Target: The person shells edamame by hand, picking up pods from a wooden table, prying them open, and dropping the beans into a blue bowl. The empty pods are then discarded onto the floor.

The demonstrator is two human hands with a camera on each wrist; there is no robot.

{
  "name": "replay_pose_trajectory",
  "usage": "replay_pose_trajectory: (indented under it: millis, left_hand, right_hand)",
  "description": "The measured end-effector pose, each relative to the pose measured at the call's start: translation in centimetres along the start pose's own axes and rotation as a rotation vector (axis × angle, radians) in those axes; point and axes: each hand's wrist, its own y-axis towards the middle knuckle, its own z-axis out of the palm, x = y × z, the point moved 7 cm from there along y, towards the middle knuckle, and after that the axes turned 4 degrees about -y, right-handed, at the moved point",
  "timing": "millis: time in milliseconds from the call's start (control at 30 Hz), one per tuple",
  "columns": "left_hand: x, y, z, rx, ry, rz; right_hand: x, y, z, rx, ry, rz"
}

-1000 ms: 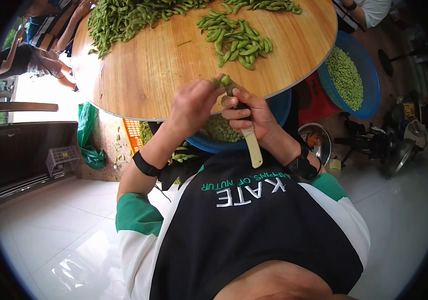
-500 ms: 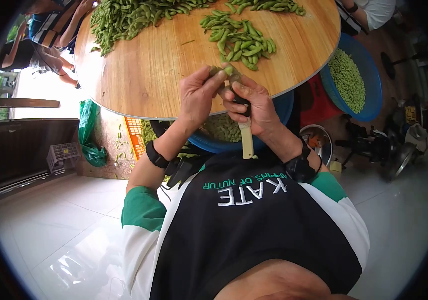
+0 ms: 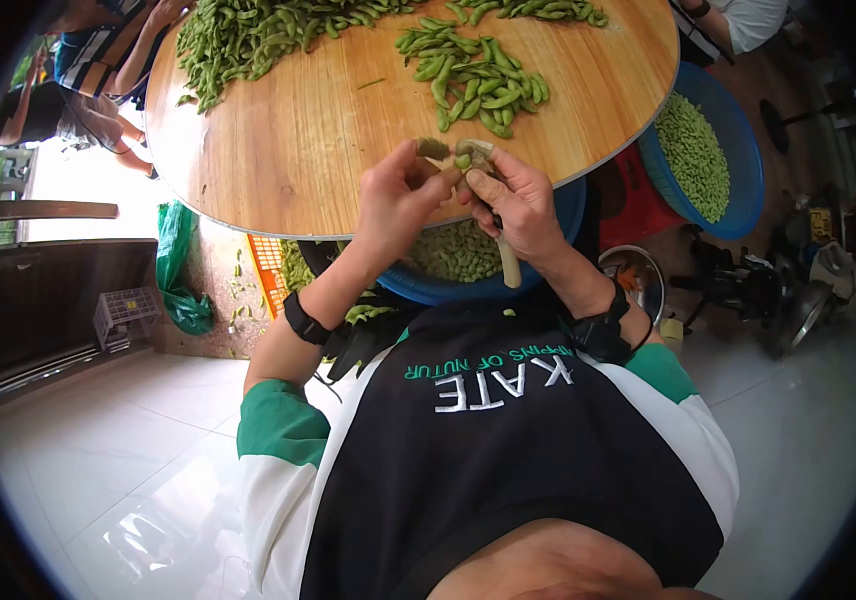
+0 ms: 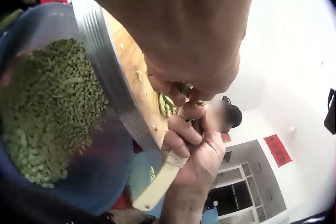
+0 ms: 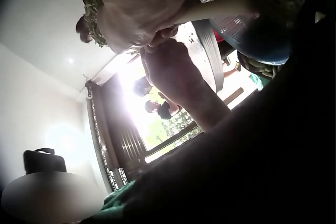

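My left hand [image 3: 396, 200] pinches a green bean pod [image 3: 433, 148] between its thumb and fingers, over the near edge of the round table. Just beside it, my right hand [image 3: 523, 205] grips a knife whose cream handle [image 3: 511, 268] points back toward my body. A pale green bean [image 3: 464, 160] shows at the right fingertips, close to the left thumb. In the left wrist view the cream knife handle [image 4: 157, 184] sticks out below the right hand's curled fingers; the blade is hidden. Below both hands sits a blue basin [image 3: 428, 290] of shelled beans [image 3: 453, 252].
On the wooden table [image 3: 278, 150] lie a large heap of pods [image 3: 268, 45] and a smaller pile [image 3: 483, 85]. Another blue basin [image 3: 748, 180] of beans stands right, near a metal bowl [image 3: 648, 275]. An orange basket [image 3: 268, 265] is at lower left. Other people sit around the table.
My hands have drawn slightly apart at the fingertips, and the knife handle has swung forward, away from my shirt. A small green bean lies on the shirt front, not there one second ago.
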Motion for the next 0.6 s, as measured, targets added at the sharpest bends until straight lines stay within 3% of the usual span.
replay_pose_trajectory:
  millis: [33, 100, 133, 200, 267, 333, 400, 433, 500, 600]
  left_hand:
    - [-0.1, -0.1, 0.0, 0.000, 0.001, 0.001]
    - [-2.9, -0.8, 0.1, -0.055, 0.304, 0.341]
    - [-3.1, -0.8, 0.0, -0.055, 0.302, 0.338]
    - [-4.5, -1.3, 0.7, -0.026, 0.525, 0.558]
    - [-4.3, -1.4, 0.7, -0.012, 0.477, 0.534]
    - [-4.2, -1.3, 0.8, 0.005, 0.427, 0.512]
    - [0.1, -0.5, 0.7, 0.144, -0.145, -0.188]
    - [0.0, -0.4, 0.5, 0.144, -0.147, -0.189]
    - [1.1, -0.8, 1.1, 0.196, -0.523, -0.465]
    - [2.0, -1.4, 1.5, 0.251, -0.656, -0.573]
  right_hand:
    - [-0.1, 0.1, 0.0, -0.001, 0.020, 0.014]
    - [-0.3, -0.1, 0.2, 0.006, 0.085, 0.041]
    - [-0.5, -0.3, 0.4, 0.014, 0.148, 0.072]
    - [-0.5, -0.6, 0.6, -0.016, 0.192, 0.068]
    - [-0.5, -0.6, 0.3, -0.045, 0.235, 0.061]
    - [-0.3, 0.0, -1.1, -0.063, 0.007, -0.001]
    - [-0.1, 0.2, -1.4, -0.011, -0.011, 0.025]
    - [-0.2, 0.2, -1.3, 0.039, -0.027, 0.052]
    - [-0.2, 0.1, -1.3, 0.066, 0.005, 0.045]
    - [-0.7, 0.3, -1.5, 0.107, 0.067, 0.063]
